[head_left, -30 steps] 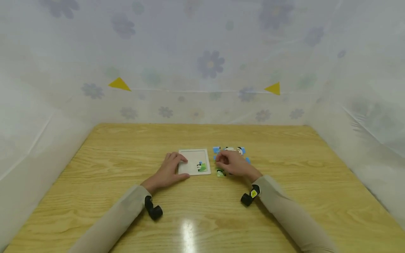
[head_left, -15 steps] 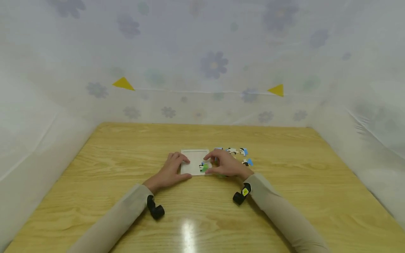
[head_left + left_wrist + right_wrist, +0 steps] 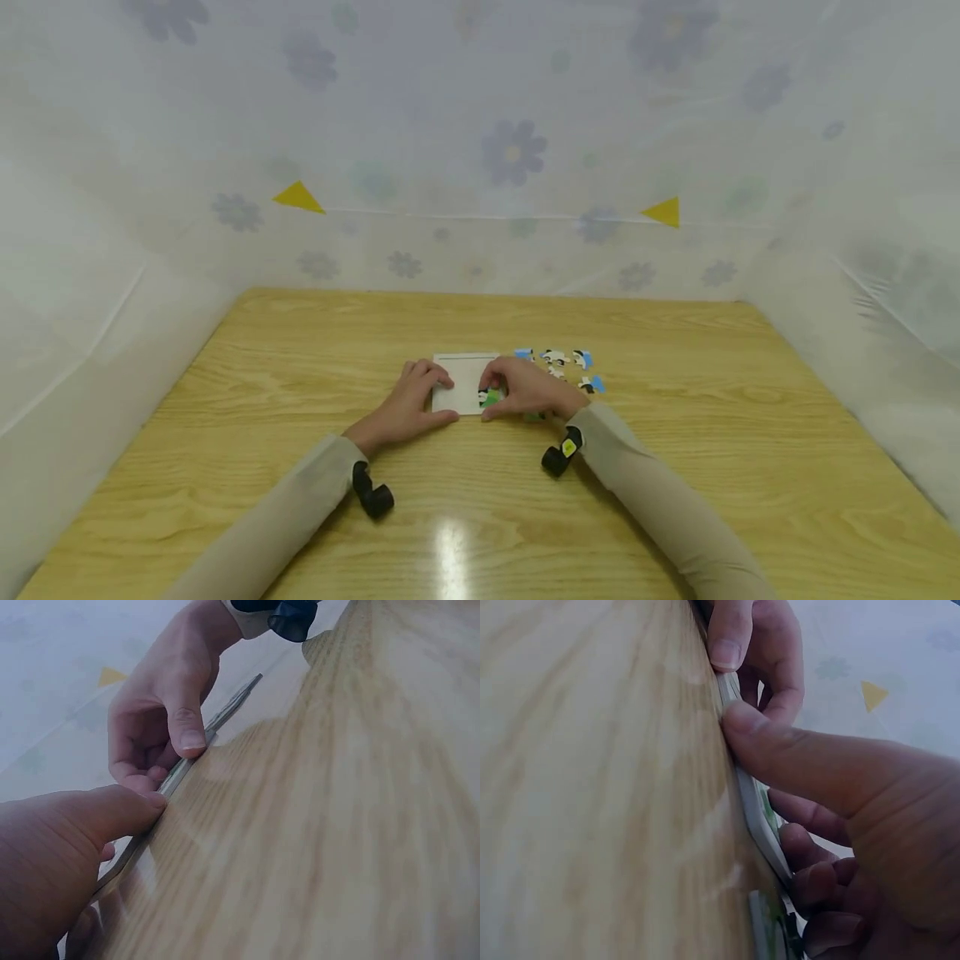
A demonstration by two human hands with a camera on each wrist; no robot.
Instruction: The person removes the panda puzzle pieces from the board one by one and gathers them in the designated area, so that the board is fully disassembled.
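A shallow white puzzle tray [image 3: 459,360] lies on the table in the head view. My left hand [image 3: 411,398] grips its left side, with the thumb on the front rim and the fingers over the left edge. A green, black and white jigsaw piece [image 3: 489,400] sits in the tray's front right corner. Over that piece curls my right hand [image 3: 528,388], fingertips at its far side and thumb at the front rim. The right wrist view shows the thumb [image 3: 746,720] against the tray edge [image 3: 754,802]. The hand partly hides the piece and the tray's right side.
Several loose jigsaw pieces lie right of the tray, among them a blue and white piece [image 3: 592,384] and a panda-patterned piece [image 3: 555,357]. My right hand and wrist cover some of them. The wooden table [image 3: 360,333] ends at a pale flowered curtain [image 3: 450,242].
My right hand has moved left from the loose pieces onto the tray's front right corner, its fingers coming down around the piece there. My left hand has stayed on the tray.
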